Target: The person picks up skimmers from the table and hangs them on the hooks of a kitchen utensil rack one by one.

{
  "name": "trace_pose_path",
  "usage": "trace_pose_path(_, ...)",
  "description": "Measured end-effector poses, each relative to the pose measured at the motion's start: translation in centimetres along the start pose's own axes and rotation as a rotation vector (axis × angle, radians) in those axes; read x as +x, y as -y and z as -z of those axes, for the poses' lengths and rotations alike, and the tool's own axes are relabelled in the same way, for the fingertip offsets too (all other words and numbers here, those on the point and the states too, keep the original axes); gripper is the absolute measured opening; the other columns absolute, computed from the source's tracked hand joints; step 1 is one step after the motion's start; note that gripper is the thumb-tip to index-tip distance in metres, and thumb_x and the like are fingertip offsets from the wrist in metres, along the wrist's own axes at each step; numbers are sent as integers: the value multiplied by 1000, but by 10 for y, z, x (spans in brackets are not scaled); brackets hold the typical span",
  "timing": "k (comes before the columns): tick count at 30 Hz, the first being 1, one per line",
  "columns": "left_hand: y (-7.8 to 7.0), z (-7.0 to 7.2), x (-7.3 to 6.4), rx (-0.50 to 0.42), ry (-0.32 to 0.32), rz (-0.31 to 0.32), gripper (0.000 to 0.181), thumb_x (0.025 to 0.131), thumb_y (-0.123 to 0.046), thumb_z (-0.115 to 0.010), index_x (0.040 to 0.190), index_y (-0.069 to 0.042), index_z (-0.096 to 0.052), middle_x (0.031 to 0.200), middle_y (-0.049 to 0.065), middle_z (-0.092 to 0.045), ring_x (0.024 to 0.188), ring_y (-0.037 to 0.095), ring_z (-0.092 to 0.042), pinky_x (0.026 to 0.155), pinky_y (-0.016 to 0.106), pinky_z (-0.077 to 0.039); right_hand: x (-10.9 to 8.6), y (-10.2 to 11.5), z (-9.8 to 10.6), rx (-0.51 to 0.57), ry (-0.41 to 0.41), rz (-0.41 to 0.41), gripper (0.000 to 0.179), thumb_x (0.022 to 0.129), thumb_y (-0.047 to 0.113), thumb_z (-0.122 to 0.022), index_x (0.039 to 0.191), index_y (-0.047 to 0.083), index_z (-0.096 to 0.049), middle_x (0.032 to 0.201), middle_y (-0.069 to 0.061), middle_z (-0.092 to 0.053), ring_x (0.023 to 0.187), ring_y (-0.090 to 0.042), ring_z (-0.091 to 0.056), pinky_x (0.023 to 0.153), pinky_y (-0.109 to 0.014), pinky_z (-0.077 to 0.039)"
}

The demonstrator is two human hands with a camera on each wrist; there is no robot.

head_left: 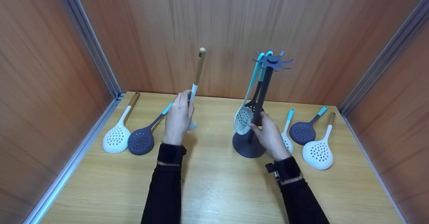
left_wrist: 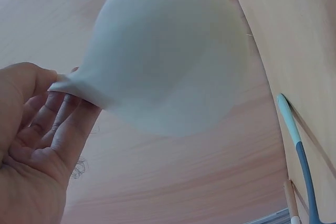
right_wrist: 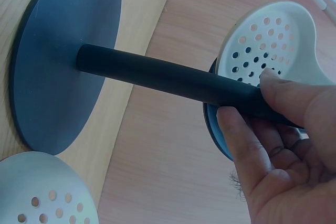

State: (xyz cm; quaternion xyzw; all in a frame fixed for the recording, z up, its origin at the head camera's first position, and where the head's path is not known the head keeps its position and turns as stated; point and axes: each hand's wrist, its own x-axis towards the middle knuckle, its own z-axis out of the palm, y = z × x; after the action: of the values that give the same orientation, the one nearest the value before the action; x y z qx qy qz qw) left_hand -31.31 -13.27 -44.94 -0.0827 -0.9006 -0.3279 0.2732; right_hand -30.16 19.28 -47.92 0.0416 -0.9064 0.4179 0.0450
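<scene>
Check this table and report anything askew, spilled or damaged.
Nothing is plainly spilled or damaged. The dark stand looks slanted in the head view, but the camera's angle may explain that. Its two hung slotted utensils bunch towards the left in that view, so its load looks uneven.

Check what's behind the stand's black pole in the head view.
Behind the black pole, a dark, turquoise-handled perforated utensil shows in part, with the wooden wall beyond. The pole covers some of the utensil's head, so that portion can't be seen.
</scene>
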Motion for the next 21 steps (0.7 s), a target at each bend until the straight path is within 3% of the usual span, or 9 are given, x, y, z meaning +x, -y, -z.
trace_pose_path(12, -11, 1, 1, -13, 9, -16, 40, 116, -3, -67, 155, 5, -64, 131, 24, -76, 104, 36, -83, 90, 49, -75, 1, 1, -1, -9, 0, -8, 24, 116, 15, -76, 136, 5, -67, 141, -22, -77, 141, -41, -75, 118, -61, -65)
trace_pose_path(21, -18, 2, 0, -34, 18, -21, 41, 116, -3, -68, 156, 5, -64, 134, 25, -77, 109, 37, -85, 96, 50, -75, 0, 0, -1, -12, -15, 14, 22, 115, 13, -77, 133, 5, -68, 139, -22, -79, 139, -42, -76, 117, -61, -65)
